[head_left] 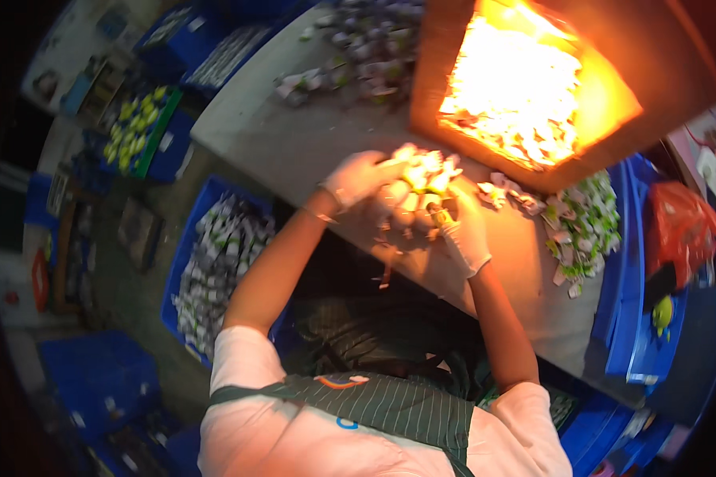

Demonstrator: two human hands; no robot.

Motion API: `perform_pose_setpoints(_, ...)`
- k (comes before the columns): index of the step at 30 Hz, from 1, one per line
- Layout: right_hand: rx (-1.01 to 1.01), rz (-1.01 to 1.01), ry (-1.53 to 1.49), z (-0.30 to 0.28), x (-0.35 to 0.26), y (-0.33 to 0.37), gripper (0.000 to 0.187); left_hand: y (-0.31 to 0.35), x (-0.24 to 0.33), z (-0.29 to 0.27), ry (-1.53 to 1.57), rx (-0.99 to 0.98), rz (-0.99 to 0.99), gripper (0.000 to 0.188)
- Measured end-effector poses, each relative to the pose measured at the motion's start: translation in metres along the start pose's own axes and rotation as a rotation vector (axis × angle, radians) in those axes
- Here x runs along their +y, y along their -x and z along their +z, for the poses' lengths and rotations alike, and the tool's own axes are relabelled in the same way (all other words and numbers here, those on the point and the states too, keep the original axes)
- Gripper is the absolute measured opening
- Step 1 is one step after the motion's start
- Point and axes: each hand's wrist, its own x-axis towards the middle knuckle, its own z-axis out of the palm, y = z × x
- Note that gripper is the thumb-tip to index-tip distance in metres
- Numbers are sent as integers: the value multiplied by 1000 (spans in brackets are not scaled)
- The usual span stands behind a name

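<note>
Both my hands are in white gloves over the grey table (294, 151). Between them is a bunch of small white-and-green pieces (422, 179), brightly lit; their exact kind is blurred. My left hand (359, 180) closes on the bunch from the left. On the right side, my right hand (465, 226) curls its fingers around the same bunch. A small dark and yellowish thing shows by the right thumb, too blurred to name. Some pieces hang below the hands near the table's front edge.
A glaring orange-lit box (525, 171) full of pieces stands beyond my right hand. White-and-green pieces (585, 226) are heaped right of it; a dim heap (374, 48) lies at the back. Blue bins (171, 294) flank the table. A red bag (680, 230) is far right.
</note>
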Motion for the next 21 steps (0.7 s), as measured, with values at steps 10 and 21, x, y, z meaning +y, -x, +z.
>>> perform_pose_setpoints(10, -154, -116, 140, 37, -88, 58, 89, 101, -7, 23, 1065, -162, -132, 37)
perform_pose_setpoints(21, -983, -549, 388, 151, -174, 113, 92, 296, -151, 28, 1421, 286, -98, 46)
